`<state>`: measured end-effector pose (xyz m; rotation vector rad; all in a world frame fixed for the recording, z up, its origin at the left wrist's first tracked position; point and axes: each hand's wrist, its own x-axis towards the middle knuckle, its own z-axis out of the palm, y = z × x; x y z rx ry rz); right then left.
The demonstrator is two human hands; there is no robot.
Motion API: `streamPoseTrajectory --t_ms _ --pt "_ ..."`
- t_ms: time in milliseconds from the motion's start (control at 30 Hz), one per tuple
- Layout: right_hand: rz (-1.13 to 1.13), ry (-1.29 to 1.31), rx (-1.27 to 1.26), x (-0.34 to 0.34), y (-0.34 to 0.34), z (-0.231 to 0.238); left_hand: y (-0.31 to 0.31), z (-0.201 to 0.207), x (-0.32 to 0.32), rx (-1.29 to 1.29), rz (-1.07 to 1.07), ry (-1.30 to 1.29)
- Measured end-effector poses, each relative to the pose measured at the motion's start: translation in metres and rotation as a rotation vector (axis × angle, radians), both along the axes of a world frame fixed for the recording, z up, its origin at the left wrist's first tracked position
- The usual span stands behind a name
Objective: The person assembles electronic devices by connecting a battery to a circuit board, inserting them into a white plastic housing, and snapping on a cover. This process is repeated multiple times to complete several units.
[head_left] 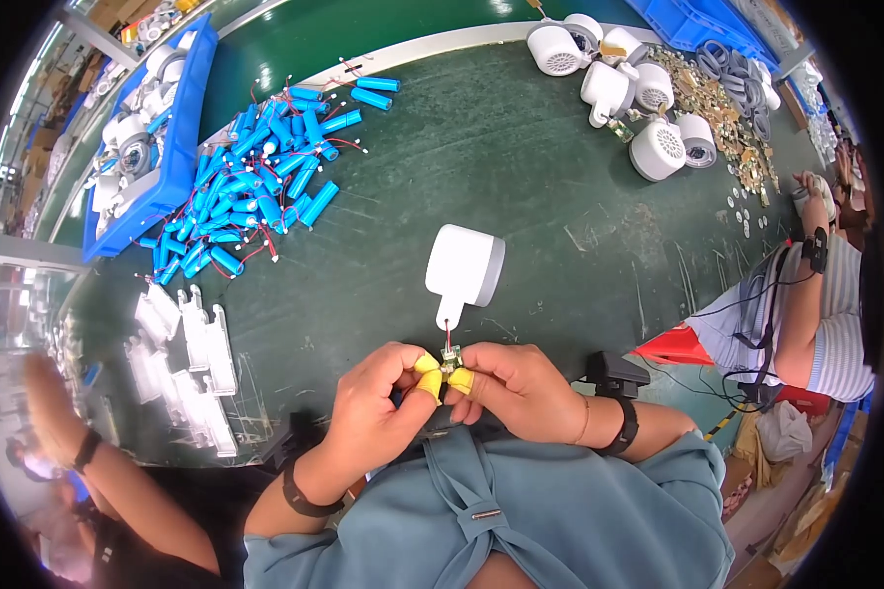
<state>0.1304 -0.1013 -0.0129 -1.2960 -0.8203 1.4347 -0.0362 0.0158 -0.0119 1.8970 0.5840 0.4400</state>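
Both my hands meet close in front of my body, yellow covers on several fingertips. My right hand (523, 393) is closed in a pinch on a small green circuit board (451, 355). My left hand (383, 395) pinches right beside the board's left edge; what sits between its fingertips is too small to make out. A bit of blue shows under the left fingers, mostly hidden. Thin red wires (448, 332) run from the board up to the stem of a white round housing (459, 265) with a grey rim, which lies on the table just beyond my hands.
Blue cylindrical batteries (255, 177) with wires are heaped at left, beside a blue bin (157, 147) of white housings. White plastic parts (192, 363) lie nearer. At far right are more housings (658, 147), small boards (722, 108) and grey rings (732, 74). Co-workers' arms (133, 486) flank me.
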Motion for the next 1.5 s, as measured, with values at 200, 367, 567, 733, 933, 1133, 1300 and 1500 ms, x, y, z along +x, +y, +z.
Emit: streamPoseTrajectory --t_ms 200,367,567,733,933,1133,1300,1500 --pt "0.055 -0.099 -0.024 0.000 -0.001 0.000 0.010 0.002 -0.003 -0.058 -0.068 0.067" --pt "-0.010 -0.191 0.044 -0.008 -0.002 -0.003 0.009 0.001 -0.004 -0.374 -0.036 0.111" --pt "-0.123 -0.410 0.120 -0.016 0.002 -0.004 -0.006 0.003 0.003 -0.499 0.146 0.091" --pt "-0.086 -0.644 0.193 -0.019 0.001 -0.015 -0.013 0.003 -0.001 -0.491 0.211 0.120" --pt "-0.145 -0.777 0.296 -0.021 0.003 -0.018 -0.019 -0.004 -0.001 -0.118 0.144 0.025" --pt "-0.141 -0.779 0.304 -0.020 0.005 -0.019 -0.014 0.005 0.007 0.216 0.083 -0.068" --pt "-0.200 -0.779 0.315 -0.020 0.006 -0.021 0.006 0.005 0.002 -0.030 -0.036 0.126" --pt "-0.154 -0.822 0.345 -0.021 0.004 -0.020 0.012 0.004 0.005 -0.246 0.027 0.120"
